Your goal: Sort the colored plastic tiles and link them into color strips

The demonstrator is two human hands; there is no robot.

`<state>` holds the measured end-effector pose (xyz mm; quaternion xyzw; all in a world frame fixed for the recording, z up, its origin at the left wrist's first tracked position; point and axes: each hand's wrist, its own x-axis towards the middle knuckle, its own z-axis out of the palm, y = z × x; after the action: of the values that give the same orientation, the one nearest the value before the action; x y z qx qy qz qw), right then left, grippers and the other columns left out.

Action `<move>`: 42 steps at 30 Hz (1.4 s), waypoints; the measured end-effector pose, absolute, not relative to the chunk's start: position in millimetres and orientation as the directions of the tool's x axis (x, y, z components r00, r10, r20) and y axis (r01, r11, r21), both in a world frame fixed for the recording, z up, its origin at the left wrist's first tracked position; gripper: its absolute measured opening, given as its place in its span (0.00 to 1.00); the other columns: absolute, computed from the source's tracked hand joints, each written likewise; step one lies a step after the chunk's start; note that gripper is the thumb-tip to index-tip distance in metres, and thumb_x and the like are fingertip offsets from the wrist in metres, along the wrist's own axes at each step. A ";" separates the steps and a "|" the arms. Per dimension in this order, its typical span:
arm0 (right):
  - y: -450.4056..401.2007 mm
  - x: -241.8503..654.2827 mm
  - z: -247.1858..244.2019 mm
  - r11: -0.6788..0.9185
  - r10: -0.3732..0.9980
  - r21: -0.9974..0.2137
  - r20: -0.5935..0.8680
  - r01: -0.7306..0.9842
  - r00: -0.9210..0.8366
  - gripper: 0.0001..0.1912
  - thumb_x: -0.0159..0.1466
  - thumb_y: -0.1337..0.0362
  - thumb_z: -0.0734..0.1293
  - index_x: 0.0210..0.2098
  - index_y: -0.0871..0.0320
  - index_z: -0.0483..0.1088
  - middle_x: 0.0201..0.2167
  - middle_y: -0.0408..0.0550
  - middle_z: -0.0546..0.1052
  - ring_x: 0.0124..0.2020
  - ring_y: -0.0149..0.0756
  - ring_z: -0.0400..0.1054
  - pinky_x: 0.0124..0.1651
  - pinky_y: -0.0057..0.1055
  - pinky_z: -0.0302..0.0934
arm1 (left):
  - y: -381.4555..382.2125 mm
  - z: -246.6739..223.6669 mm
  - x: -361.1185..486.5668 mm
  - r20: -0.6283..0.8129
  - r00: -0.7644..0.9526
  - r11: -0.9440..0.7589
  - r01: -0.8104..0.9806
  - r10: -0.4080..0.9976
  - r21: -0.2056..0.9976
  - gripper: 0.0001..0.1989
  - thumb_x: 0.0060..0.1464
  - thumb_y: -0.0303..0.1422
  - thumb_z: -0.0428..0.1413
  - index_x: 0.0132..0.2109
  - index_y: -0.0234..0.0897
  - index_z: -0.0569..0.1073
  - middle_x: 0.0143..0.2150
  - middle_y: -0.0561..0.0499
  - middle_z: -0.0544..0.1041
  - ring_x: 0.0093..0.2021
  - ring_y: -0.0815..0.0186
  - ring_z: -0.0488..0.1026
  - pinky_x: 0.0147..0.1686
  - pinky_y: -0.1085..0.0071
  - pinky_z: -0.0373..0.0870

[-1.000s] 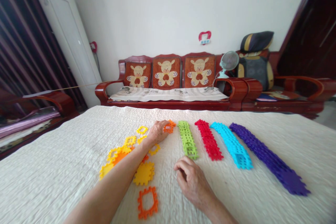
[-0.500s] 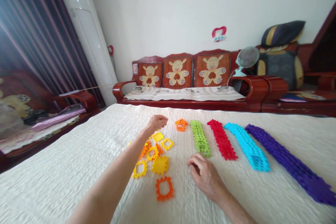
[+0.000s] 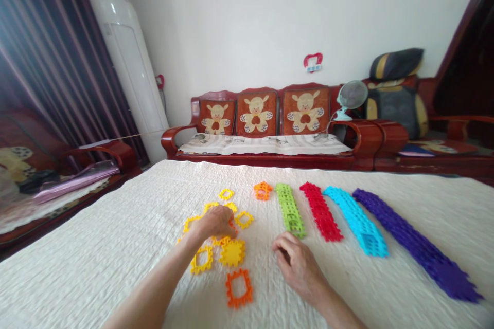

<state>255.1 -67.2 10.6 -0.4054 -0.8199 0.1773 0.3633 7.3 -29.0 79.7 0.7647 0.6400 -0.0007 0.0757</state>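
My left hand [image 3: 216, 221] reaches down over a loose group of yellow and orange notched toy building plates. Its fingertips are at an orange plate [image 3: 233, 226]; the hand covers much of it, and whether the fingers grip it is hidden. Around that hand lie a solid yellow plate [image 3: 232, 252], a yellow frame plate [image 3: 209, 259] and several others. Closer to me lies an orange frame plate [image 3: 239, 304]. My right hand [image 3: 296, 263] rests on the cloth with its fingers curled in, nothing visible in them, just below the green strip of plates [image 3: 290, 209].
Right of the green strip lie a red strip [image 3: 321, 212], a light blue strip [image 3: 357, 221] and a long purple strip [image 3: 417, 247]. A small orange stack [image 3: 263, 190] sits left of the green one. Behind the cloth-covered table [image 3: 127, 216] stands a wooden sofa [image 3: 266, 161].
My left hand has come back toward me, from beside the orange stack down onto the yellow and orange plates. My right hand stays in place. The view has tilted up slightly.
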 end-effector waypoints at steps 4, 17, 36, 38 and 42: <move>-67.8 255.4 11.1 0.606 0.795 -0.585 0.449 0.538 -0.407 0.09 0.58 0.73 0.57 0.29 0.57 0.67 0.31 0.45 0.70 0.35 0.33 0.64 0.38 0.29 0.57 | -25.9 81.9 1.0 -0.095 0.167 -0.146 0.969 0.981 0.200 0.18 0.33 0.38 0.60 0.37 0.43 0.77 0.32 0.51 0.77 0.35 0.62 0.72 0.31 0.73 0.64; -68.5 254.9 13.1 0.593 0.805 -0.592 0.429 0.547 -0.409 0.09 0.58 0.74 0.57 0.29 0.57 0.66 0.31 0.45 0.69 0.35 0.33 0.64 0.39 0.29 0.56 | -17.9 80.8 11.2 -0.061 0.113 0.013 0.385 0.992 0.923 0.19 0.47 0.39 0.53 0.46 0.34 0.71 0.33 0.50 0.76 0.33 0.68 0.72 0.38 0.70 0.69; -68.7 254.8 12.3 0.578 0.816 -0.597 0.419 0.556 -0.398 0.09 0.57 0.75 0.57 0.29 0.57 0.66 0.31 0.45 0.69 0.36 0.32 0.64 0.39 0.28 0.55 | 23.2 42.8 87.1 -0.061 0.111 -0.007 0.529 0.992 0.849 0.16 0.50 0.40 0.47 0.32 0.32 0.73 0.23 0.51 0.74 0.22 0.70 0.69 0.22 0.76 0.61; -68.9 254.6 12.5 0.579 0.815 -0.596 0.420 0.556 -0.399 0.10 0.57 0.75 0.57 0.29 0.57 0.66 0.31 0.44 0.69 0.35 0.32 0.64 0.39 0.28 0.55 | 24.6 36.6 85.9 0.029 0.096 -0.081 0.608 0.995 0.790 0.17 0.51 0.39 0.46 0.33 0.33 0.75 0.24 0.52 0.75 0.24 0.70 0.70 0.25 0.76 0.62; -68.9 254.3 12.5 0.579 0.816 -0.593 0.418 0.560 -0.400 0.10 0.57 0.75 0.57 0.29 0.57 0.66 0.31 0.45 0.69 0.35 0.32 0.64 0.38 0.28 0.55 | 21.8 36.7 84.6 0.193 0.109 -0.208 0.745 0.975 0.634 0.16 0.52 0.35 0.46 0.37 0.35 0.76 0.27 0.53 0.76 0.29 0.69 0.71 0.31 0.77 0.63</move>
<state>254.3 -68.9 12.5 -0.4211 -0.8165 0.1826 0.3503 84.6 21.8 36.7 0.7187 0.5982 0.2961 0.1947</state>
